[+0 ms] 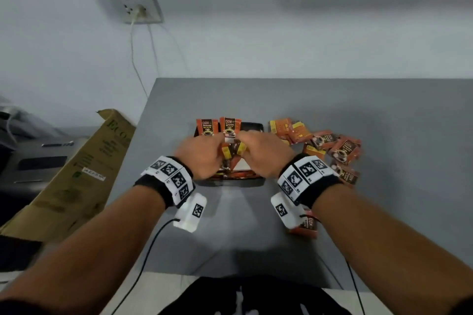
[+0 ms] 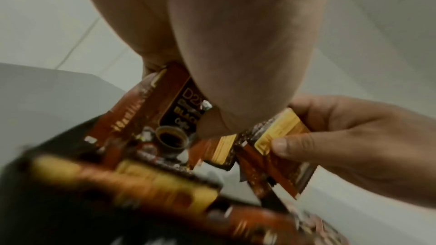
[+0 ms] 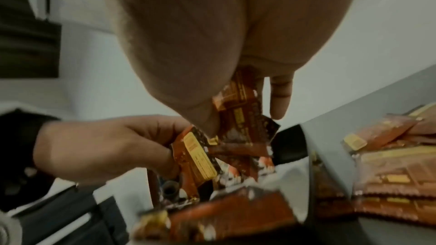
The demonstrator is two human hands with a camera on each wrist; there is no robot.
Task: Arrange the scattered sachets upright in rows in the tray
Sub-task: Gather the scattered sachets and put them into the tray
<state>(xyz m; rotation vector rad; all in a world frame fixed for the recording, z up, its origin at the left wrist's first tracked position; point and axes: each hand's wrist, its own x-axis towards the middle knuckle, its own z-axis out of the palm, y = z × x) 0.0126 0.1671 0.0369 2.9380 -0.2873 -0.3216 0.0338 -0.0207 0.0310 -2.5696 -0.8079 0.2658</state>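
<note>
Two orange-and-black foil coffee sachets (image 1: 231,151) sit pinched, one in our left hand (image 1: 202,158), one in our right hand (image 1: 266,156), over the black plastic tray (image 1: 256,126). Next we judge: seat them upright behind the standing pair; loose sachets (image 1: 332,146) lie right of our right hand on the grey counter (image 1: 384,110).

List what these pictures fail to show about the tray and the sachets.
- Tray floor, head view: hidden by both hands, so the number of sachets inside is unknown.
- Near row of sachets, left wrist view: blurred, print unreadable.
- Sachet near the right wrist, head view: partly covered by the wrist camera.
- Loose pile, right wrist view: cut off by the right edge.
</note>
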